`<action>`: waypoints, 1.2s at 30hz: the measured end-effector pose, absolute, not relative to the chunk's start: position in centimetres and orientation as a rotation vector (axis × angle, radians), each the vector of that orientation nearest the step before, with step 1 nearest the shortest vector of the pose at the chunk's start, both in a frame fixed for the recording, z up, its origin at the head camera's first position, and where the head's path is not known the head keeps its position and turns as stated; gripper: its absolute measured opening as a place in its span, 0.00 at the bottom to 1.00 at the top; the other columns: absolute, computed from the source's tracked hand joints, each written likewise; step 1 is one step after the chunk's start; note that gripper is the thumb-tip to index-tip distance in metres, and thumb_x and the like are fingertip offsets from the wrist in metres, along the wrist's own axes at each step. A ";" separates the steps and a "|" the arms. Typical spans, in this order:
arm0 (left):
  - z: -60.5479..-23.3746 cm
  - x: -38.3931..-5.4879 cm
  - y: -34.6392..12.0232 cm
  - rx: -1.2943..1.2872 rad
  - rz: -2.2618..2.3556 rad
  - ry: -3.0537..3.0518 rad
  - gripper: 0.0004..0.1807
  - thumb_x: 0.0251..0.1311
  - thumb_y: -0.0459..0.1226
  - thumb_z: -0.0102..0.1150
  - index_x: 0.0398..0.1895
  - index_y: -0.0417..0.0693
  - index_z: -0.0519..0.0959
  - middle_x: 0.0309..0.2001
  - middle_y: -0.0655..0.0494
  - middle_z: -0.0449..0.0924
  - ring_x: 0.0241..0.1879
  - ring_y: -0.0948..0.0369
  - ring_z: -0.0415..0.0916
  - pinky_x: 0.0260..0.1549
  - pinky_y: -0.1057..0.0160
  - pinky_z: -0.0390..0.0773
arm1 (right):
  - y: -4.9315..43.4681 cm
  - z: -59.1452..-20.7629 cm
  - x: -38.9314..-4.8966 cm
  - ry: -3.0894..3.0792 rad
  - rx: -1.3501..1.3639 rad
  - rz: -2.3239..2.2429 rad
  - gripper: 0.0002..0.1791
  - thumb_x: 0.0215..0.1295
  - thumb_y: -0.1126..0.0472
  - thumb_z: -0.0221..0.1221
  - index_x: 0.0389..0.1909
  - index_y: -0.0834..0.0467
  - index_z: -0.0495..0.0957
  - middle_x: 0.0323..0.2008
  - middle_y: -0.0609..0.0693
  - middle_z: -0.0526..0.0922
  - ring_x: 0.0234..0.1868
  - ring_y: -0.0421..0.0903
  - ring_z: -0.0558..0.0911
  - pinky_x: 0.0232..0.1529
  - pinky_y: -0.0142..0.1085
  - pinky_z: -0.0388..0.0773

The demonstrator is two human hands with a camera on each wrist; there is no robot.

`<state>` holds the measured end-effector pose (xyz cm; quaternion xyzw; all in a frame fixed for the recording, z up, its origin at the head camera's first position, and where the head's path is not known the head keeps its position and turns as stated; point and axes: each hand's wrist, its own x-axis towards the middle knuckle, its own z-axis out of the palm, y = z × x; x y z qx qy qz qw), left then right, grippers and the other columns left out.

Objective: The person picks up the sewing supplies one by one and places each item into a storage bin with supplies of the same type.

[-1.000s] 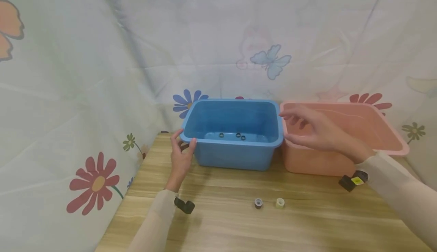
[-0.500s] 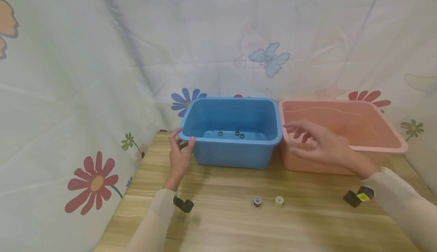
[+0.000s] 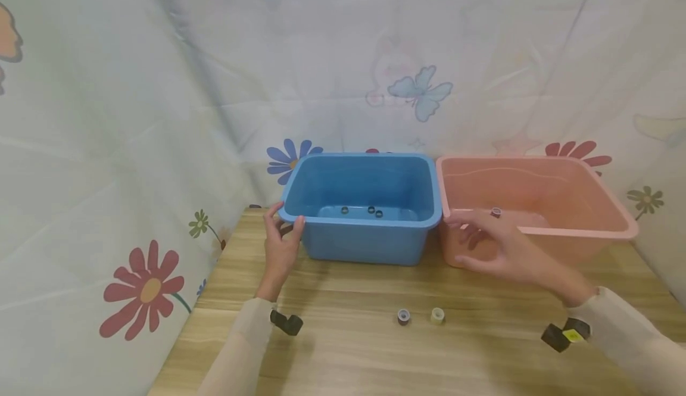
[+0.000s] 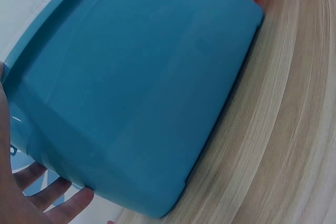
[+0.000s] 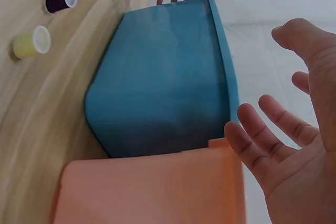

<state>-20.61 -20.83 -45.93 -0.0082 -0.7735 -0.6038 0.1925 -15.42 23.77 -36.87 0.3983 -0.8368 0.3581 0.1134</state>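
My left hand (image 3: 281, 250) holds the front left corner of the blue plastic bin (image 3: 364, 244), thumb over the front rim and fingers at the side; in the left wrist view its fingers (image 4: 68, 203) touch the wall below the rim. Three small dark round pieces (image 3: 371, 209) lie inside. My right hand (image 3: 501, 244) hovers before the pink bin (image 3: 584, 234), fingers bent loosely and apart, nothing between them. One small spool-like piece (image 3: 496, 212) lies in the pink bin. On the table stand a dark thread spool (image 5: 61, 0) and a pale yellow thread spool (image 5: 32, 42).
Both bins stand side by side at the back of the wood-grain table (image 3: 348, 348), their rims meeting. A white curtain (image 3: 332, 56) with printed flowers and butterflies hangs close behind and along the left.
My right hand has moved down and toward me from the rim where the bins meet, so the piece in the pink bin now shows. The left hand keeps its place on the blue bin.
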 end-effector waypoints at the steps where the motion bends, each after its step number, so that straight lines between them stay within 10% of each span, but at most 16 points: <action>1: -45.9 -20.6 -20.8 -0.026 -1.695 -2.173 0.36 0.69 0.56 0.61 0.75 0.65 0.56 0.68 0.42 0.69 0.60 0.44 0.76 0.53 0.41 0.79 | 23.8 -37.1 -15.3 -2.455 1.172 1.058 0.40 0.52 0.67 0.78 0.67 0.54 0.73 0.55 0.39 0.79 0.47 0.44 0.83 0.43 0.37 0.85; 36: -45.8 -20.5 -20.7 -0.034 -1.717 -2.149 0.35 0.71 0.51 0.62 0.75 0.63 0.56 0.67 0.42 0.70 0.59 0.44 0.75 0.53 0.41 0.78 | 22.8 -47.6 -13.6 -2.692 1.127 1.273 0.45 0.54 0.49 0.78 0.70 0.56 0.68 0.55 0.51 0.78 0.50 0.49 0.77 0.48 0.45 0.80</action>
